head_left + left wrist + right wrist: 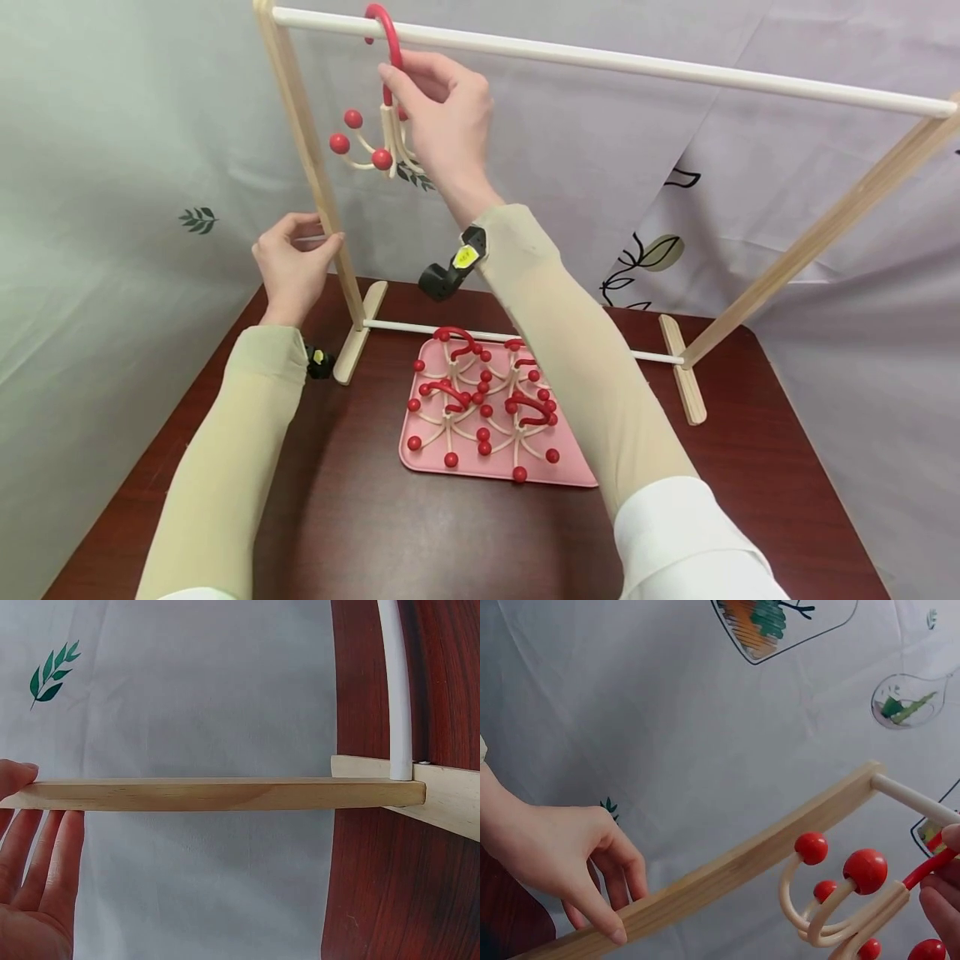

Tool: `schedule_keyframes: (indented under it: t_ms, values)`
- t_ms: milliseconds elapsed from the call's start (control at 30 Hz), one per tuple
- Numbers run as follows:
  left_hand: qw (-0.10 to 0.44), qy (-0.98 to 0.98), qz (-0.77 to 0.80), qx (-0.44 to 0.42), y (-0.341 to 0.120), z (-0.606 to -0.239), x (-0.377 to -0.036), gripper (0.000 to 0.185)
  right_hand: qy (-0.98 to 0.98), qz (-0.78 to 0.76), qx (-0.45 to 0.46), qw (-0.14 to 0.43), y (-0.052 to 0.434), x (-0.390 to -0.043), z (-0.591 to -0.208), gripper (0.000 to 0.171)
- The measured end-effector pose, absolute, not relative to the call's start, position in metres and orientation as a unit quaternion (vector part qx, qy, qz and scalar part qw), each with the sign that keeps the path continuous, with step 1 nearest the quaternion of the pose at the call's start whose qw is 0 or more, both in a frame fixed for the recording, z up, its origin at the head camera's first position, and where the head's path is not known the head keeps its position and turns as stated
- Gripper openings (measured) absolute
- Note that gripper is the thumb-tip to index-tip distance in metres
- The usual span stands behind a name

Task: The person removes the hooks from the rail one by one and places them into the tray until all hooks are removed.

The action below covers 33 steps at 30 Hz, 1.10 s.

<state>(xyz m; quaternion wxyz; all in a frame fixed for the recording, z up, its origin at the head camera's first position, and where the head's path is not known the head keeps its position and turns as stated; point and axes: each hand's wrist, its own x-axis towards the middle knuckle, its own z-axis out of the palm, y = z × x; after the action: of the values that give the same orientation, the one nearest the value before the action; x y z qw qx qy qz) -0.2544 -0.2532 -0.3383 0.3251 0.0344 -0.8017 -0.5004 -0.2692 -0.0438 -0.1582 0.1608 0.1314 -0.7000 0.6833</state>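
Note:
My right hand [453,121] pinches the red hook [393,50] of a hanger with cream arms tipped by red balls [382,158]. The hook curves over the white top rod [600,57] near its left end, and the arms dangle below. My left hand [294,262] holds the left wooden post [303,125] of the rack about halfway up. In the left wrist view its thumb lies on one side of the post and its fingers on the other. From the right wrist, the hanger's cream stem [877,915] and red balls show close beside the post.
A pink tray [420,468] on the dark red table [360,517] bears several similar red-hooked hangers [517,429]. My right forearm covers its right side. The rack's right post [817,242] slants to a wooden foot [682,371]; a lower white rod [408,327] runs behind the tray.

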Motion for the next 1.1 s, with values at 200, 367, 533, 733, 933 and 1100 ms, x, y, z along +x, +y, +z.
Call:
schedule_keyframes:
  t_ms: [200,367,533,733,933,1100]
  values:
    - [0.315,-0.806,-0.499,0.041,-0.252,-0.337,-0.255,0.029,-0.669,0.698,0.160,0.197,-0.037,-0.264,-0.160,0.020]
    - [0.311,-0.805,-0.503,0.044,-0.251,-0.336,-0.255,0.029,-0.640,0.711,0.180,0.228,-0.029,-0.266,-0.162,0.019]
    - [0.308,-0.804,-0.507,0.047,-0.251,-0.336,-0.255,0.029,-0.617,0.729,0.179,0.235,-0.021,-0.264,-0.158,0.019]
    - [0.310,-0.802,-0.509,0.044,-0.250,-0.335,-0.257,0.028,-0.611,0.731,0.185,0.240,-0.012,-0.260,-0.159,0.017]
    - [0.309,-0.801,-0.510,0.044,-0.250,-0.335,-0.258,0.028,-0.596,0.740,0.190,0.246,-0.003,-0.249,-0.160,0.015]
    - [0.310,-0.803,-0.506,0.046,-0.250,-0.336,-0.257,0.029,-0.593,0.739,0.196,0.252,0.003,-0.239,-0.163,0.014]
